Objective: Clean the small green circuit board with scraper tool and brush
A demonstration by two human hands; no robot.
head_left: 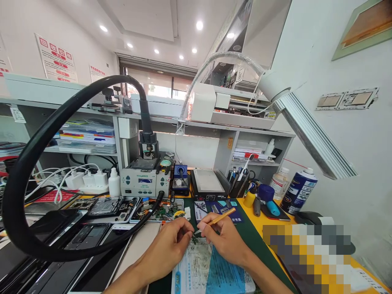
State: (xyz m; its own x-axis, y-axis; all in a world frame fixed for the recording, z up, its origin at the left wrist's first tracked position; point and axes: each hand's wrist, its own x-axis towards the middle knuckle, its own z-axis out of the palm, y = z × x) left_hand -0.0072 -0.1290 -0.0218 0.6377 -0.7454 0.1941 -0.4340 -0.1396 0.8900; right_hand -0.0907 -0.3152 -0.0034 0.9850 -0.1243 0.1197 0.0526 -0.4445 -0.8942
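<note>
My left hand (171,244) is closed in a pinch at the edge of a small green circuit board (195,239), low over a blue and white flat box (196,271). The pinching fingertips partly hide the board. Between the fingers of my right hand (223,236) is a slim pen-shaped tool with a gold handle (225,215). Its pale tip points down and left, close to the board. Whether the tip touches the board I cannot tell. A dark green mat (255,233) lies under the box.
A black hose (30,151) arcs across the left from the rework station (145,181). Phones and a tray of parts (170,210) lie left of my hands. A heating plate (210,181) stands behind. Bottles and a spray can (298,191) are at right, under a lamp (315,132).
</note>
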